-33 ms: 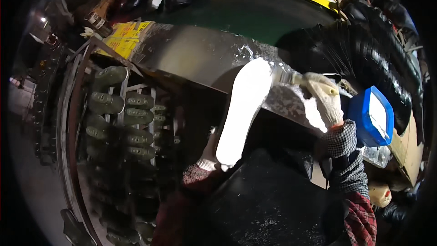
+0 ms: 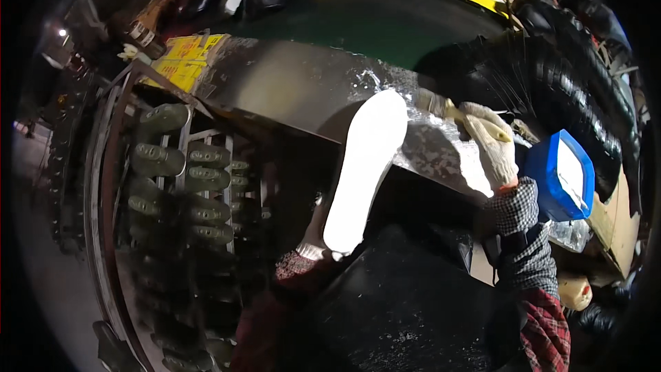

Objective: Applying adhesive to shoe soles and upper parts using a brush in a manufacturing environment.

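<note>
A bright white shoe sole [image 2: 365, 165] stands out in the middle, tilted with its wide end away from me. A dark edge runs along its left side. My left hand [image 2: 314, 238], in a pale glove, grips it at the narrow near end; most of the fingers are hidden behind it. My right hand [image 2: 490, 139], in a white knitted glove, is closed round a brush [image 2: 432, 103]. The bristle end points left, just beside the sole's wide end, over the smeared worktop. By my right wrist is a blue tub [image 2: 540, 173] with white stuff inside.
A metal bench [image 2: 289, 83] with white smears crosses ahead, with a dark green surface [image 2: 365, 17] beyond. Left stands a rack [image 2: 110, 186] with several dark shoe-shaped pieces [image 2: 208, 178]. Glossy black material [image 2: 558, 89] is heaped at right. A yellow printed sheet [image 2: 180, 62] covers the bench's left end.
The brush has shifted slightly up and away from the sole's edge. The sole stays in my left hand, in nearly the same place.
</note>
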A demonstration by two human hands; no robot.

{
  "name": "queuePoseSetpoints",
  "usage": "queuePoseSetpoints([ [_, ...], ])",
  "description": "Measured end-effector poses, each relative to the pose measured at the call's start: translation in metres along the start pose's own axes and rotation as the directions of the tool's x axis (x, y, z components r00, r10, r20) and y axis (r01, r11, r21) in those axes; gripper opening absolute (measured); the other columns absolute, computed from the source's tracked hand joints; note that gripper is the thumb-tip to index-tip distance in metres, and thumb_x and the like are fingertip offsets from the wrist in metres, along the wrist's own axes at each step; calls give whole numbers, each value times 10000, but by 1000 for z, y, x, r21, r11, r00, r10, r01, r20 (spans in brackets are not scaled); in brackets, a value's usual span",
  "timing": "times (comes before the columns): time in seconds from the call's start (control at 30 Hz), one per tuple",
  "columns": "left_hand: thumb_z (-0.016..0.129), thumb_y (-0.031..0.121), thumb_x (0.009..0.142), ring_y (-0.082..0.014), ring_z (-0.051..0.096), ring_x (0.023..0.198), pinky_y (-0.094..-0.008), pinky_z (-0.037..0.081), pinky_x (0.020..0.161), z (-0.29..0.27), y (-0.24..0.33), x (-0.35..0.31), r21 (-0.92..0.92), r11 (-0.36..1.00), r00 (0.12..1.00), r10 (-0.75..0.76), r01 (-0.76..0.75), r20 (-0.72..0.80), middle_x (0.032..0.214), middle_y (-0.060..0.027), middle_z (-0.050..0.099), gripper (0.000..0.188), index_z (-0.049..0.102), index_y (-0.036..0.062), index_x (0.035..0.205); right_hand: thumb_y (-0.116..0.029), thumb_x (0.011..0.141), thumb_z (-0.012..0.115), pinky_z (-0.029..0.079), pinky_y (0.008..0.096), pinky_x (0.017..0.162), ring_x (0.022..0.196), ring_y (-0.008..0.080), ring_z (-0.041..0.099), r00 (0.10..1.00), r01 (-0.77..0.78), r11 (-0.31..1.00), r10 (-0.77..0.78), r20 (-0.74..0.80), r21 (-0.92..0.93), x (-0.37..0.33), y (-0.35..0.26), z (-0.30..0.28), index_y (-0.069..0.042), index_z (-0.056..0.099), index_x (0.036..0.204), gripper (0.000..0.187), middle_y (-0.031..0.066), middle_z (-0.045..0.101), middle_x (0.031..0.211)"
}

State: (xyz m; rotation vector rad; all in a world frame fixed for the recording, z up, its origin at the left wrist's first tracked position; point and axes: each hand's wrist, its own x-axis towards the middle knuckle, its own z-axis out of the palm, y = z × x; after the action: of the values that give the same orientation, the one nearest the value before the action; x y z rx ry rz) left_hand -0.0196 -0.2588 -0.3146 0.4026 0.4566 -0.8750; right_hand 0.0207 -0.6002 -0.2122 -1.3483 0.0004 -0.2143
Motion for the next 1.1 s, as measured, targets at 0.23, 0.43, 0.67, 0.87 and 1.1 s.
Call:
queuePoseSetpoints([
  [0.23, 303, 668, 965, -403, 626, 1056, -533, 551, 837, -29, 2, -4, -215, 975, 927, 29, 56, 374, 1286, -222, 579, 761, 410, 93, 1451, -111, 841, 735, 527, 379, 744, 814, 276, 647, 749, 453, 777, -66, 659, -437, -17, -67, 35, -46, 683, 1085, 257, 106, 648, 887],
  [0.43, 462, 573, 967, -348, 570, 1217, -503, 541, 923, -35, 16, 6, -6, 998, 843, -47, 60, 536, 1383, -181, 534, 719, 368, 77, 1480, -105, 817, 687, 543, 390, 718, 848, 324, 619, 511, 859, 146, -306, 803, -491, 76, -28, 34, -67, 676, 1079, 265, 124, 618, 904],
  [0.67, 377, 748, 897, -236, 555, 445, -258, 364, 288, 52, 29, -24, 224, 969, 975, 140, -99, -174, 811, -130, 674, 725, 584, 142, 1236, -115, 856, 647, 514, 424, 712, 818, 335, 603, 546, 834, 364, -442, 712, -414, 56, -35, 59, -42, 636, 1172, 324, 136, 604, 884],
  [0.87, 575, 611, 906, -92, 449, 412, -183, 282, 328, 134, 93, 21, 562, 765, 821, 517, -315, -242, 673, -55, 613, 521, 651, 98, 949, -150, 897, 631, 486, 419, 686, 804, 323, 571, 656, 722, 606, -448, 607, -333, -9, -47, 46, -110, 628, 1203, 309, 118, 540, 859],
  [1.1, 753, 425, 843, -330, 548, 1059, -427, 523, 935, 166, 142, 130, 142, 915, 921, 387, -378, -38, 1112, -215, 553, 642, 473, -96, 1095, -189, 916, 658, 517, 385, 838, 958, 308, 630, 867, 495, 747, -392, 308, -444, -93, -80, -69, -76, 659, 1166, 274, 127, 640, 1027],
])
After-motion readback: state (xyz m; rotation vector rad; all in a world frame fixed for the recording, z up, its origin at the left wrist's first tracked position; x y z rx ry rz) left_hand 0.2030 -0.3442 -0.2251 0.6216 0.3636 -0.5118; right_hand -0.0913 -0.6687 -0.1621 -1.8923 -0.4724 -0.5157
